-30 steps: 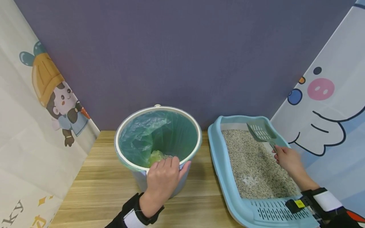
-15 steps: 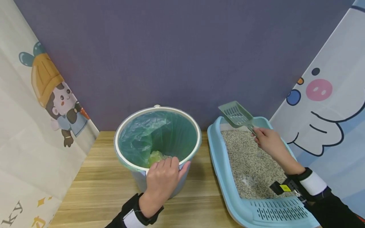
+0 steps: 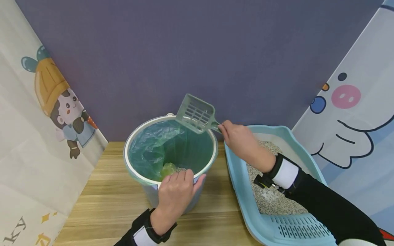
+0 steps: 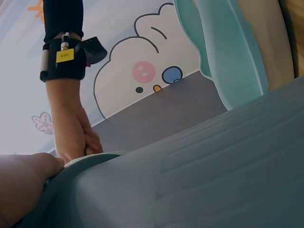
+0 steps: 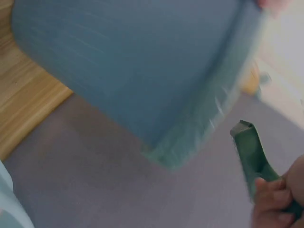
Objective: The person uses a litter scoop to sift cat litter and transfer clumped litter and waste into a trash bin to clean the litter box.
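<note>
My right hand (image 3: 240, 140) grips the handle of a green slotted litter scoop (image 3: 196, 113), whose head overlaps the back right rim of the trash can in the head view. From the side, the right wrist view shows the scoop (image 5: 251, 149) with fingers wrapped round its handle. A green bag lines the trash can (image 3: 130, 136), and a crumpled yellow-green item (image 3: 168, 169) lies inside. At the can's front rim my left hand (image 3: 176, 191) holds on, fingers over the edge and thumb out to the side. Its thumb (image 4: 42, 166) shows at the rim in the left wrist view.
Right of the can stands a light blue litter box (image 3: 246, 201) with grey-beige litter (image 3: 271, 198) and a slotted front step. Both stand on a wooden surface (image 3: 101, 201) against a dark wall (image 3: 191, 61). Printed curtains (image 3: 363, 136) flank both sides.
The right hand has carried the scoop leftward from above the litter box to the trash can's back rim. The left hand has stayed at the can's front rim.
</note>
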A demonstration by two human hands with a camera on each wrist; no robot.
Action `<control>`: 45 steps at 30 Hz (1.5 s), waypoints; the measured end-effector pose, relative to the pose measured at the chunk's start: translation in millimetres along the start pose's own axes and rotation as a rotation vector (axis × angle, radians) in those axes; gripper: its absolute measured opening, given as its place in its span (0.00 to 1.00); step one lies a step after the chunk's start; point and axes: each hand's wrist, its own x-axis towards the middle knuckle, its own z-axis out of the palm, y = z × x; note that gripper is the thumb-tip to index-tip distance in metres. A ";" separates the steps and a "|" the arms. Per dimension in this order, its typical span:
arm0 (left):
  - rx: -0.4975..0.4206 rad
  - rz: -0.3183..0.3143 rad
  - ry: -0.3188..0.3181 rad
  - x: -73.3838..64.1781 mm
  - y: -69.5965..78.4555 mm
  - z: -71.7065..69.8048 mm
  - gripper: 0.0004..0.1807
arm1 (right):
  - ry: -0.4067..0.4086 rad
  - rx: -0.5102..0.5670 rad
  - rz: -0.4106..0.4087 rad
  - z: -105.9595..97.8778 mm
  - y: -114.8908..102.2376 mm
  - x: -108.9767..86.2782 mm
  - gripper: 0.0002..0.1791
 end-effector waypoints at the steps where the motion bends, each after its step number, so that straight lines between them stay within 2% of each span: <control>1: 0.003 0.004 -0.003 0.4 0.1 -0.3 0.28 | 0.067 -0.082 -0.102 5.2 -2.2 0.3 0.09; 4: 0.011 0.016 -0.017 1.1 0.0 -1.2 0.28 | 0.264 -0.311 -0.370 19.2 -2.9 2.0 0.13; 7: 0.017 0.027 -0.033 1.2 -0.1 -1.8 0.28 | 0.358 -0.483 -0.522 26.5 -0.7 2.6 0.17; 10: 0.015 0.029 -0.042 1.1 -0.4 -2.0 0.28 | 0.380 -0.587 -0.603 27.8 1.2 1.6 0.16; 13: 0.013 0.029 -0.043 1.1 -0.8 -2.1 0.28 | 0.399 -0.643 -0.658 27.9 3.1 0.1 0.14; 16: 0.014 0.027 -0.036 1.0 -1.0 -2.1 0.27 | 0.434 -0.642 -0.690 29.6 4.8 -0.1 0.13; 18: 0.011 0.024 -0.031 1.1 -1.1 -1.9 0.27 | 0.447 -0.611 -0.672 31.3 5.7 0.3 0.12; 21: 0.006 0.015 -0.021 1.2 -0.8 -1.6 0.27 | 0.440 -0.467 -0.556 32.1 7.2 0.2 0.14; 24: -0.001 0.005 -0.009 1.1 -0.3 -1.3 0.28 | 0.425 -0.290 -0.335 27.7 10.0 -0.4 0.19; 26: -0.001 -0.001 -0.003 1.0 0.1 -1.1 0.28 | 0.371 -0.180 -0.155 19.7 14.2 -1.6 0.19; 29: -0.003 -0.006 0.005 0.5 0.7 -0.7 0.28 | 0.244 -0.052 0.115 2.9 27.1 -5.6 0.16; 32: -0.004 -0.006 0.003 0.1 0.5 -0.9 0.28 | 0.107 -0.005 0.329 -17.2 45.8 -14.2 0.15; 34: -0.005 -0.003 -0.004 0.0 0.1 -1.2 0.28 | 0.026 -0.012 0.415 -29.3 59.7 -23.6 0.17; 38: -0.009 -0.003 -0.020 -0.2 -0.5 -2.0 0.29 | -0.117 -0.009 0.501 -45.4 85.5 -51.9 0.21; 43: -0.015 -0.002 -0.026 -0.5 -0.7 -2.4 0.29 | -0.281 0.051 0.587 -45.0 112.9 -94.4 0.24; 45: -0.014 0.001 -0.025 -0.5 -0.9 -2.1 0.28 | -0.371 0.076 0.630 -40.1 122.4 -111.9 0.23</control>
